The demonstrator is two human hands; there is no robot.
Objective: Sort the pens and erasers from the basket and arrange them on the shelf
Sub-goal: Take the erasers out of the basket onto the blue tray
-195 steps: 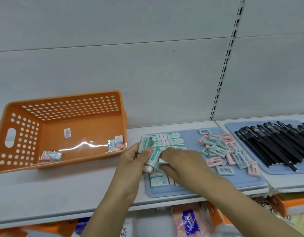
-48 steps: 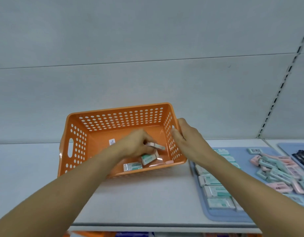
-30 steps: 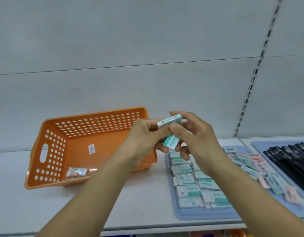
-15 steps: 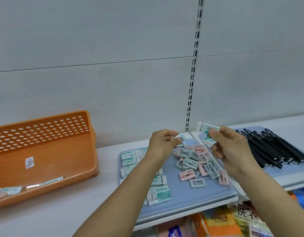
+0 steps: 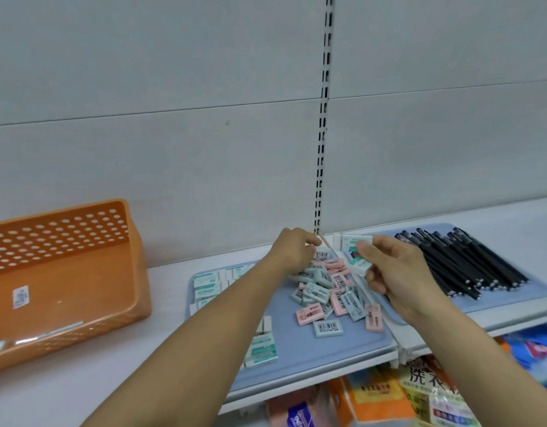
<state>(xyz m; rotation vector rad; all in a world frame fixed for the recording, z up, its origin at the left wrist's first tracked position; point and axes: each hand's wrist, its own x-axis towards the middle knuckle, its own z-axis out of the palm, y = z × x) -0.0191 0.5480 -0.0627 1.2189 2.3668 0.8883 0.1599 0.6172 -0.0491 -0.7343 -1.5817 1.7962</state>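
Two bare hands up over the white shelf w/ us. Our right hand pinches a couple of white-and-teal wrapped erasers btwn thumb and curled fingers, held above the gap btwn both mats. Our left hand sits fingers curled down onto the loose heap of pink and mint erasers on the pale blue mat; can't tell whether it grips one. Neat rows of white-and-teal erasers lie at that mat's left, partly under our forearm. Black pens lie side by side on a second blue mat, right. Orange perforated plastic basket stands well left, one eraser visible at its near-left edge.
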